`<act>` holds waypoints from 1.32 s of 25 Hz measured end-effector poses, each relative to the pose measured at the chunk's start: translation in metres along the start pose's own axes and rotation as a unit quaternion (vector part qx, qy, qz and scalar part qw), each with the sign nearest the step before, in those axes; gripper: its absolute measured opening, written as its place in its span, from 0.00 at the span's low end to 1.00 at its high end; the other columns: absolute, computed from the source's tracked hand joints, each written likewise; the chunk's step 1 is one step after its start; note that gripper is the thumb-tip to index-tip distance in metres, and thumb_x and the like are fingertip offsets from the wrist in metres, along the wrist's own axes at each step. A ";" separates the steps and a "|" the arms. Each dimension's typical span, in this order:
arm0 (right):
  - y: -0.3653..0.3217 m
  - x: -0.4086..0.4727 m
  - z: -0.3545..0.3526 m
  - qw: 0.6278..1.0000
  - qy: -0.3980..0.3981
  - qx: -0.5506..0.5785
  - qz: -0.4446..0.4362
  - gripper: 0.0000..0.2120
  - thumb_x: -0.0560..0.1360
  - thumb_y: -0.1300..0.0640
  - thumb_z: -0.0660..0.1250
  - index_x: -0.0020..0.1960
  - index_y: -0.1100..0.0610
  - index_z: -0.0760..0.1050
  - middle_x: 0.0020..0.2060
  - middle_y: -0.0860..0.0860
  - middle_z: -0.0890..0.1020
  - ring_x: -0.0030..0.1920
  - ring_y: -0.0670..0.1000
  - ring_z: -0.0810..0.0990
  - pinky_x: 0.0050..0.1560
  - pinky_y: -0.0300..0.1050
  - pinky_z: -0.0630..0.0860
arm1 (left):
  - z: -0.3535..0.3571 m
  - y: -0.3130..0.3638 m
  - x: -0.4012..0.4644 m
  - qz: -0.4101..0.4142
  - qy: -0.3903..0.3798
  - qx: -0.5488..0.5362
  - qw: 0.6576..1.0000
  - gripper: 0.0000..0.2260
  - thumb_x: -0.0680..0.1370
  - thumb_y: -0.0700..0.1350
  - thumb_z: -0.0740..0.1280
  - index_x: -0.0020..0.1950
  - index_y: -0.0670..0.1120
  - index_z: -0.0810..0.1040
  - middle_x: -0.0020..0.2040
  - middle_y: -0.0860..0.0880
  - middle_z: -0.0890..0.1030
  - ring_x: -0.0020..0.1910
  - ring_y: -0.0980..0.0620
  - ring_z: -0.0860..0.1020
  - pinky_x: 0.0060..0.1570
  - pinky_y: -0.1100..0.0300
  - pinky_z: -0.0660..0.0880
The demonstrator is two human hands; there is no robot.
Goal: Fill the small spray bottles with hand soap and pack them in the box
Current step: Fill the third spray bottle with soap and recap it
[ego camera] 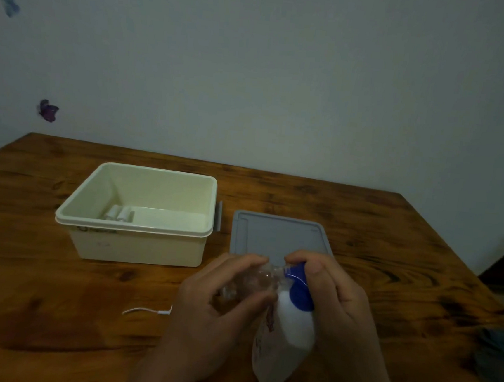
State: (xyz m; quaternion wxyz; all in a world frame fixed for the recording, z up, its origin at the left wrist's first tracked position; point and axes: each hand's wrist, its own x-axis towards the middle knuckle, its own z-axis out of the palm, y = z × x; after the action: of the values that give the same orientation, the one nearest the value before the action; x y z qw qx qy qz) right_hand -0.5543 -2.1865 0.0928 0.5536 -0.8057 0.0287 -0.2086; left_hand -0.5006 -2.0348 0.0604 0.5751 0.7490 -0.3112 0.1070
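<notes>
Left hand [220, 297] curled round small clear spray bottle [252, 277], tipped toward soap. Right hand [336, 292] gripping white hand soap bottle [288, 340] at blue cap [298, 289], near front edge of table [393, 233]. Cream box [137, 235] open, toward back left, couple small bottles [119, 214] lying inside. Grey lid [277, 235] flat just right of box. White cable [145, 311] left of hands.

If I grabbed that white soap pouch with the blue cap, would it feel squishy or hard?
Probably squishy: the soap pouch bulges and sags below the right hand, like soft plastic. It looks fairly full, so likely heavy for its size. Its blue cap looks rigid.
</notes>
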 end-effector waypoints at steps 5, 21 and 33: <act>-0.005 0.001 -0.002 1.000 -0.011 0.011 -0.004 0.15 0.70 0.37 0.54 0.48 0.37 0.76 0.44 0.40 0.81 0.42 0.43 0.80 0.40 0.32 0.75 | -0.003 0.005 0.000 0.006 0.000 -0.011 1.000 0.18 0.70 0.61 0.65 0.58 0.71 0.71 0.56 0.67 0.75 0.56 0.66 0.74 0.48 0.75 0.72; -0.003 0.001 -0.006 1.000 -0.013 0.022 0.005 0.14 0.72 0.41 0.56 0.48 0.42 0.78 0.44 0.42 0.82 0.42 0.46 0.81 0.38 0.36 0.77 | -0.002 0.003 0.002 0.030 0.004 -0.003 1.000 0.14 0.71 0.59 0.66 0.57 0.67 0.74 0.56 0.69 0.74 0.55 0.66 0.74 0.48 0.75 0.72; -0.002 0.000 -0.005 1.000 -0.012 0.027 0.010 0.13 0.73 0.45 0.55 0.49 0.45 0.77 0.43 0.40 0.81 0.42 0.45 0.81 0.39 0.34 0.77 | -0.001 0.003 0.001 0.030 0.007 -0.003 1.000 0.13 0.71 0.61 0.65 0.56 0.65 0.72 0.55 0.72 0.73 0.56 0.67 0.74 0.49 0.75 0.72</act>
State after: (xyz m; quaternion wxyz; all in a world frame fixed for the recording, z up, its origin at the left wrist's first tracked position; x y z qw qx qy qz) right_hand -0.5566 -2.1906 0.0963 0.5775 -0.7927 0.0240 -0.1939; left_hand -0.5011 -2.0348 0.0636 0.5763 0.7367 -0.3296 0.1286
